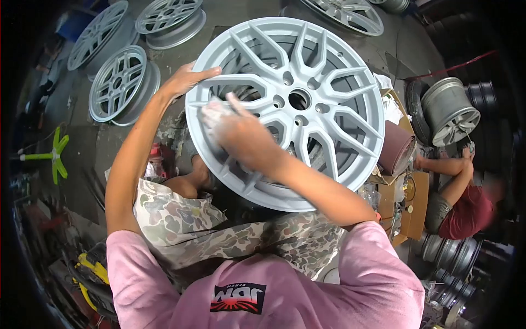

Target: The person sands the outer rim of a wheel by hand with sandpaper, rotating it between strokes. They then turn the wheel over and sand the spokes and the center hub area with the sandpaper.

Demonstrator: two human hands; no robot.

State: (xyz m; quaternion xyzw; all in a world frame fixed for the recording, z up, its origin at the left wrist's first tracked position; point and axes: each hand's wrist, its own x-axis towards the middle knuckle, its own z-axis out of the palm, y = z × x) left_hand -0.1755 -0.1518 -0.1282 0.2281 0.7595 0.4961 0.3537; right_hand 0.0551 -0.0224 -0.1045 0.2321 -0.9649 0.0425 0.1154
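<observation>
A light grey alloy wheel rim with paired spokes and a round centre bore fills the middle of the view, tilted face-up before my lap. My left hand grips its upper left edge, the thumb lying over the front lip and the fingers hidden behind. Pressed to the left side of the rim's face is my right hand, smeared by motion. Its fingertips look whitish, and they close over something pale that I cannot make out.
Several other wheel rims lie on the floor at upper left and top. A brown roll and a cardboard box stand at right. Beyond them a seated person in a red shirt touches a silver rim.
</observation>
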